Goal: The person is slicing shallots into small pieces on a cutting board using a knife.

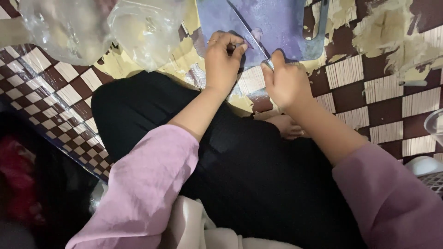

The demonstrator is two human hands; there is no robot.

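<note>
I sit on the floor with a purple cutting board [281,23] in front of my knees. My right hand [286,80] grips the handle of a thin knife [247,28], whose blade lies slanted across the board. My left hand [222,60] is curled at the board's near edge, fingertips pinched on something small beside the blade; I cannot tell what it is. Both arms wear pink sleeves over black trousers.
A clear plastic bag [99,27] with pale contents lies at the upper left. The mat [383,87] has a brown and cream checker pattern, worn in patches. A white basket rim [427,168] and a clear container edge [436,124] show at the right. My bare foot [288,127] rests under my right wrist.
</note>
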